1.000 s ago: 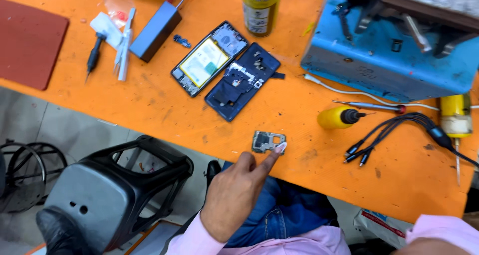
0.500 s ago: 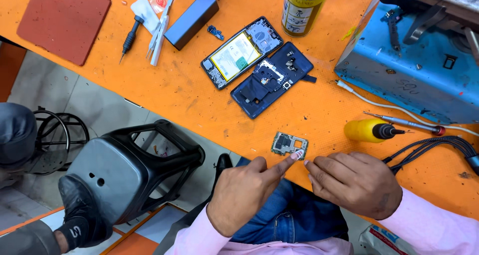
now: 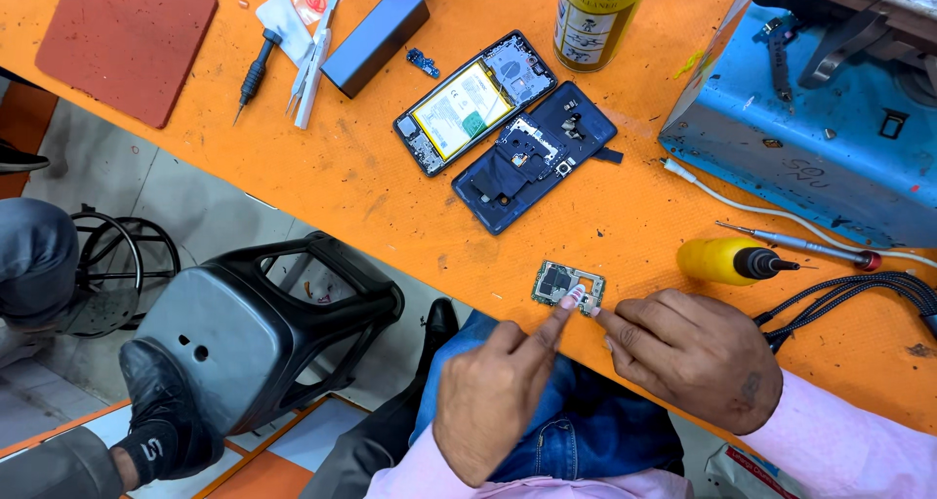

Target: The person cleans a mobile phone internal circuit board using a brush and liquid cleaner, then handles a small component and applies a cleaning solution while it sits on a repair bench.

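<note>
Compared with one second ago, the right hand (image 3: 695, 360) has come into view and now rests on the orange table top (image 3: 322, 182), and the view has shifted so that the red square mat (image 3: 127, 42) at the far left is seen whole. The small grey circuit board (image 3: 566, 284) lies in the same place, near the front edge of the table, just in front of the person.

The left hand (image 3: 503, 401) is mostly curled, with only the index finger stretched out; its tip presses on the near right part of the board. The right hand lies knuckles up, fingers bent, and its index finger points to the right edge of the board, touching it or almost touching it. Neither hand grips anything.

Further back lie an opened phone with a yellow battery (image 3: 475, 102) and, beside it, a dark blue phone back cover (image 3: 535, 157). A yellow-handled screwdriver (image 3: 727, 261) lies to the right of the board, near the right hand. A black plastic stool (image 3: 259, 338) stands below the table.
</note>
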